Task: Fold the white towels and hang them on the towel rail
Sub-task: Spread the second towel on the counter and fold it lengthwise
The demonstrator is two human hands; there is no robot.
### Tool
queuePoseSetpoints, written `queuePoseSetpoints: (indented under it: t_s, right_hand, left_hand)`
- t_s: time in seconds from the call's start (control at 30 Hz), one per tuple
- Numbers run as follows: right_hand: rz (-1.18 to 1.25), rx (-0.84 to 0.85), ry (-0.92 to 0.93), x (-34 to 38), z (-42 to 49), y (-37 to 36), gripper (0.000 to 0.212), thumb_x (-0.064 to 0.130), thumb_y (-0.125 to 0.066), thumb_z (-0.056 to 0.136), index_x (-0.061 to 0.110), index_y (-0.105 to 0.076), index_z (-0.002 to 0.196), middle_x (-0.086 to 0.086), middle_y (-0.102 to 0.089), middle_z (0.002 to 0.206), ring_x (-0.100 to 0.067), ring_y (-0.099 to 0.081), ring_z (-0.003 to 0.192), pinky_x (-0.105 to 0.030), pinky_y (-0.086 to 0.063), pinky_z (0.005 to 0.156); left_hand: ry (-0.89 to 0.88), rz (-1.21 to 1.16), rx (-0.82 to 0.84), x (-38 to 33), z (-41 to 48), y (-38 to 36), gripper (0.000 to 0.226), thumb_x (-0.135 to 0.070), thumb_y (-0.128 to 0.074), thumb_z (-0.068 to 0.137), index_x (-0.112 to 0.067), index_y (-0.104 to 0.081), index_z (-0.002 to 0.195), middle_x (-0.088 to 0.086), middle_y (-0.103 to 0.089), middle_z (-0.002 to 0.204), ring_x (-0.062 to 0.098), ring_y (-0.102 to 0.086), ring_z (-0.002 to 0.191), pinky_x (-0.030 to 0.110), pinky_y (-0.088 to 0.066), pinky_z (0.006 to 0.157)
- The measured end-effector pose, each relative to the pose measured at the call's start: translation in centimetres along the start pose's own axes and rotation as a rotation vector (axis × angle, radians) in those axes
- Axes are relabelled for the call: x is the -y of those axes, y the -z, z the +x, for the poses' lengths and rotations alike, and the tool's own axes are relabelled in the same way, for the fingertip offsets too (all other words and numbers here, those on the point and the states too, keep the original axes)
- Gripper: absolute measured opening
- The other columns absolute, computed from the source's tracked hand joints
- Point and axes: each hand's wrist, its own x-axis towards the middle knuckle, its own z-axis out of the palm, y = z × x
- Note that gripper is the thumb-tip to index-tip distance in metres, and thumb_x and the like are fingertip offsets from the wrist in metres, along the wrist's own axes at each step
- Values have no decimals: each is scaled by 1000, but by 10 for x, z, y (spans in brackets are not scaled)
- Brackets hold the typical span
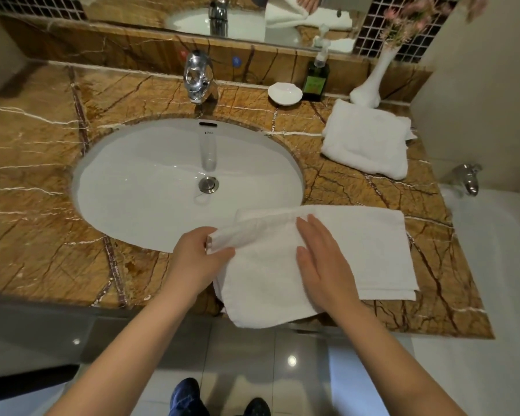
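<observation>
A white towel (373,250) lies on the brown marble worktop (36,205) at the lower right of centre. Its upper left corner overlaps the rim of the oval basin (132,175), and its lower part hangs over the worktop's front edge.

The left hand (197,256), at lower centre, pinches a raised flap at the towel's left edge, with the thumb on top and the other fingers curled under the cloth. The right hand (321,259) rests palm down on the middle of the towel, its fingers straight and close together and the thumb held a little apart.

A second folded towel (367,139) sits on the worktop at the upper right, well apart from the first. Just beyond it stands a white vase (373,79) holding pink flowers.

Behind the basin, a chrome tap (197,76) stands at upper centre. To its right are a small white dish (284,93) and, beside that, a dark pump bottle (315,78). A mirror (132,10) runs along the top of the frame. Two dark shoes (186,394) show on the tiled floor at the bottom edge.
</observation>
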Motion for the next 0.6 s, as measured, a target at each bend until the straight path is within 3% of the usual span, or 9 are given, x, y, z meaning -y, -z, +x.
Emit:
queuePoseSetpoints:
  t_s: [0.1, 0.23, 0.4, 0.5, 0.6]
  right_hand:
    - [75, 25, -78, -9, -3, 4, 60, 46, -21, 97, 24, -22, 153, 6, -26, 156, -7, -25, 142, -22, -21, 114]
    - [-264, 105, -4, -14, -7, -7, 69, 51, -8, 94, 18, -25, 152, -1, -20, 159, -14, -16, 147, -27, -15, 117]
    - [-390, 11, -3, -10, -9, -19, 57, 34, -24, 97, 8, -38, 146, -17, -33, 152, -31, -32, 141, -41, -25, 113]
    - [-403, -3, -17, -7, -10, -20, 56, 31, -27, 96, 7, -40, 145, -18, -35, 151, -31, -34, 140, -39, -25, 112]
    - [-386, -35, -89, 6, -5, -21, 50, 18, -45, 93, 5, -44, 142, -19, -37, 150, -32, -36, 139, -44, -30, 113]
  left_hand:
    - [-56, -24, -12, -13, 0, 28, 15, -1, -70, 78, -13, -70, 85, 7, -72, 84, 25, -67, 84, 44, -53, 77]
    - [-72, 137, -21, -17, 6, 77, 13, -4, -71, 78, -15, -69, 84, 7, -70, 83, 26, -66, 81, 44, -54, 73]
    - [-10, 590, -150, 18, 23, 126, 50, -13, -74, 79, -2, -57, 125, 16, -63, 109, 21, -49, 87, 34, -38, 73]
    - [53, 677, -135, 42, 29, 142, 45, -13, -71, 80, -5, -60, 122, 15, -64, 106, 21, -49, 86, 34, -38, 69]
    - [82, 651, -108, 61, 30, 147, 42, -15, -70, 79, -10, -63, 120, 9, -64, 89, 23, -54, 78, 33, -35, 60]
